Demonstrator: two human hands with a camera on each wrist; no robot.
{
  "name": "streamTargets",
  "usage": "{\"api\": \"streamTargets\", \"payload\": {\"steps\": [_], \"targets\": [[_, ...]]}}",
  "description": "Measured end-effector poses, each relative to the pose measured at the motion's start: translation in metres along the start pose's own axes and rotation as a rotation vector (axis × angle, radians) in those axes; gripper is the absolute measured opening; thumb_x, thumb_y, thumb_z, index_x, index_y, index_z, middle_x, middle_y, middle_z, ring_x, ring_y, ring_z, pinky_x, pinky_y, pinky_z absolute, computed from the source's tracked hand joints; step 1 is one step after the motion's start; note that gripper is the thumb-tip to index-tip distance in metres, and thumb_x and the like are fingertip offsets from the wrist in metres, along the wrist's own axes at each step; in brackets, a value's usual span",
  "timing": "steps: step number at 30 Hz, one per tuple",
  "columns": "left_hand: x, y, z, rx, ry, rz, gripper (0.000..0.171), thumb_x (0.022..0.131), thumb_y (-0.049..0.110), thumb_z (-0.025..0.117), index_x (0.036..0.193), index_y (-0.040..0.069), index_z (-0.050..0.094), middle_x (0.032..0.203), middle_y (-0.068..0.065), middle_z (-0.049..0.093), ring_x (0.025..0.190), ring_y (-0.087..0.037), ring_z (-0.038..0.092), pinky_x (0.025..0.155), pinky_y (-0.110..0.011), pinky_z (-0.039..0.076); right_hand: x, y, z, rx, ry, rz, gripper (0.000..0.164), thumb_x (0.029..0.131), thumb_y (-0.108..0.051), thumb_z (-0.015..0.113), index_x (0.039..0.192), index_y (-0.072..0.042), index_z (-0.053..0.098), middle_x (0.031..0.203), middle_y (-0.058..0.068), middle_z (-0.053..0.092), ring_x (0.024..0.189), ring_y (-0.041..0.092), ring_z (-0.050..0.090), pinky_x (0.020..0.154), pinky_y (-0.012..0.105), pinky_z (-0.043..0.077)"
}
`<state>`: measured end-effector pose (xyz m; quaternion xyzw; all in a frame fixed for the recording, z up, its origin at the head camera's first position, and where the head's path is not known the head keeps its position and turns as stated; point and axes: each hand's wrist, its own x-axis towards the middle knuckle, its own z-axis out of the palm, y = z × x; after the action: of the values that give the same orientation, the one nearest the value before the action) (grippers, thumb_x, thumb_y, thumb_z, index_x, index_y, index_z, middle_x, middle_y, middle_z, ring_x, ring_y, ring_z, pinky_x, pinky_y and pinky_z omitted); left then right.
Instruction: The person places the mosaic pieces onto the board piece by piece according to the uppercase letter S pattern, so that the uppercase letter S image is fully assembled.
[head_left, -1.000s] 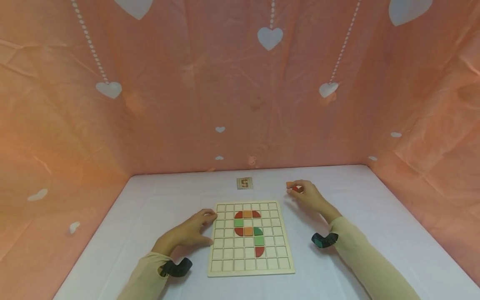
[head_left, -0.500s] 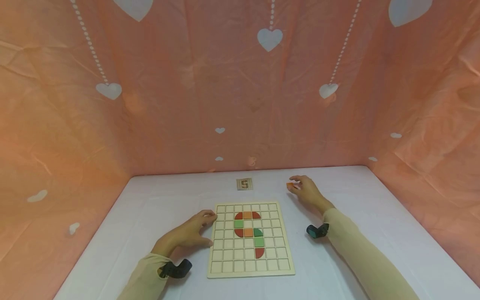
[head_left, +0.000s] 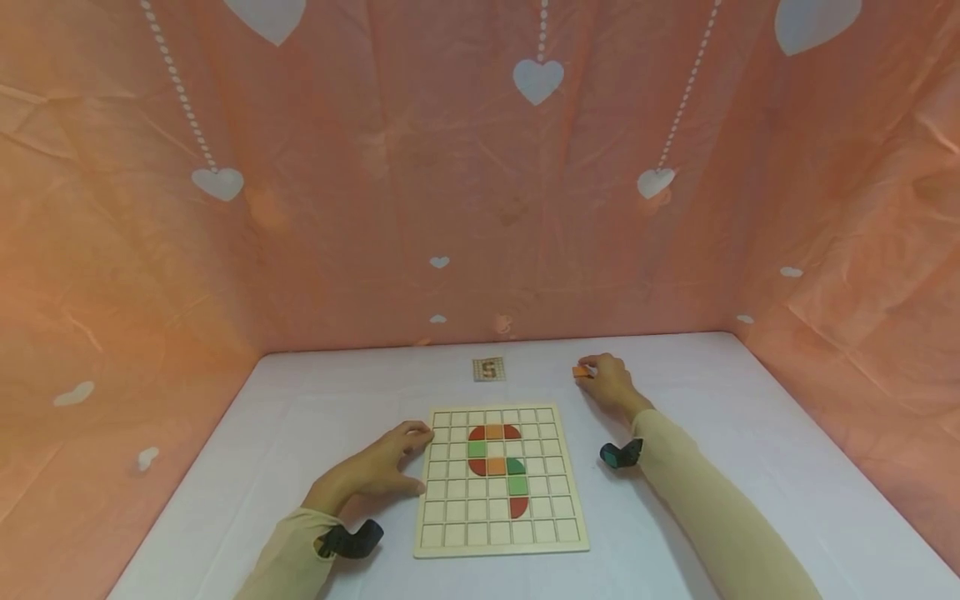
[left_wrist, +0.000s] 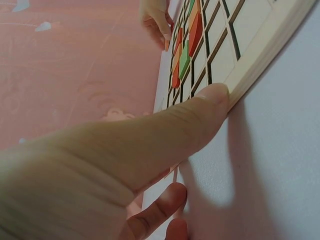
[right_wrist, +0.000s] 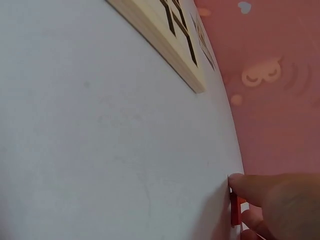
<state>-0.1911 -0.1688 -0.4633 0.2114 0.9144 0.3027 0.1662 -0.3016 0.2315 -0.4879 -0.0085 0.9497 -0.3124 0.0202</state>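
A pale wooden grid board (head_left: 457, 533) lies on the white table, with several red, orange and green tiles set in its squares in an S-like shape. The thumb and forefinger of my left hand (head_left: 382, 461) rest against the board's left edge; in the left wrist view the thumb (left_wrist: 165, 125) touches the rim. Beyond the board's far right corner, my right hand (head_left: 613, 387) pinches an orange tile (head_left: 581, 372) between thumb and fingers. A red tile (right_wrist: 235, 210) shows beside the fingertips in the right wrist view, the hand partly hiding it.
A small card (head_left: 489, 369) with an S-like figure on a grid lies behind the board. Pink-orange cloth (head_left: 390, 208) with hearts encloses the back and sides of the table. Each wrist wears a black camera mount (head_left: 352, 539).
The right hand has shifted slightly left and back, and its forefinger, lifted half a second ago, has come down at the orange tile. The left hand and board stay in place.
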Motion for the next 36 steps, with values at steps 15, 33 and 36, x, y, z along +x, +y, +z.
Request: {"api": "streamTargets", "payload": {"steps": [15,33,36], "targets": [[0.001,0.002,0.002,0.009,0.003,-0.010,0.083,0.078,0.017,0.086,0.149,0.001,0.046,0.159,-0.016,0.037,0.150,-0.041,0.031,0.123,-0.059,0.029,-0.008,-0.001,-0.003,0.128,0.032,-0.062,0.029,0.094,-0.009,0.068,0.118,0.005,0.067,0.127,0.026,0.064,0.121,0.040,0.056,0.108,0.055,0.045],[0.000,0.002,0.001,0.013,0.008,-0.003,0.081,0.079,0.016,0.085,0.148,-0.001,0.047,0.157,-0.016,0.039,0.150,-0.042,0.032,0.122,-0.059,0.030,-0.040,-0.031,-0.003,0.234,0.094,-0.226,0.027,0.090,-0.004,0.071,0.116,0.006,0.069,0.111,0.023,0.070,0.091,0.028,0.061,0.077,0.027,0.048],[0.000,0.001,0.000,0.014,0.007,0.017,0.081,0.078,0.015,0.085,0.148,-0.003,0.047,0.156,-0.018,0.039,0.149,-0.043,0.033,0.122,-0.060,0.030,-0.048,-0.039,-0.003,0.258,0.087,-0.250,0.026,0.090,-0.004,0.071,0.115,0.006,0.069,0.109,0.023,0.070,0.089,0.027,0.062,0.075,0.026,0.050]]}}
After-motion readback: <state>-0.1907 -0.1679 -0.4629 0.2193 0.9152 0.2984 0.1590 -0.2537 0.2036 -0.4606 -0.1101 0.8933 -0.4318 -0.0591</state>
